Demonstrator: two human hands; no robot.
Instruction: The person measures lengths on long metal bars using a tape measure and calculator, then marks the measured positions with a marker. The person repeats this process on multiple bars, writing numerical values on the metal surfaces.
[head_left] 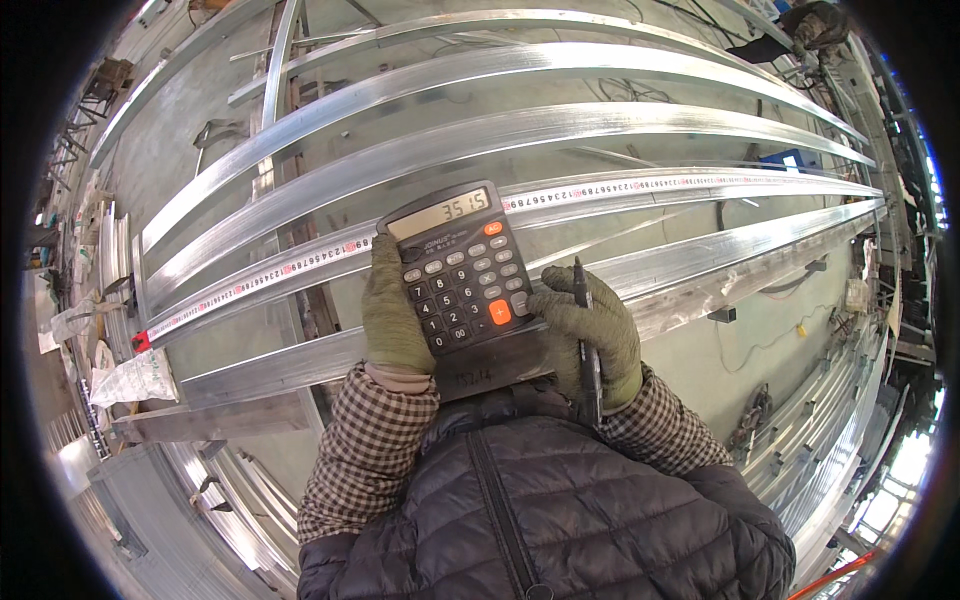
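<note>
My left hand [392,310], in an olive-green work glove, grips the left edge of a dark grey calculator [465,262]. Its display is lit with digits, and it has black, grey and orange keys. My right hand [607,335], gloved alike, holds a black pen [592,372] pointing up between the fingers. A fingertip of that hand touches the lower right keys. Below the calculator is a dark flat panel [495,365] with faint marks; I cannot tell whether it is attached. Behind the calculator, a white steel measuring tape [640,184] lies stretched along a metal bar.
Several long silvery metal bars [600,118] run across in front of me on a frame. A white plastic bag [135,375] lies at the left. More metal profiles [810,440] lie lower right. At the far right, a person [808,30] in dark clothing bends over.
</note>
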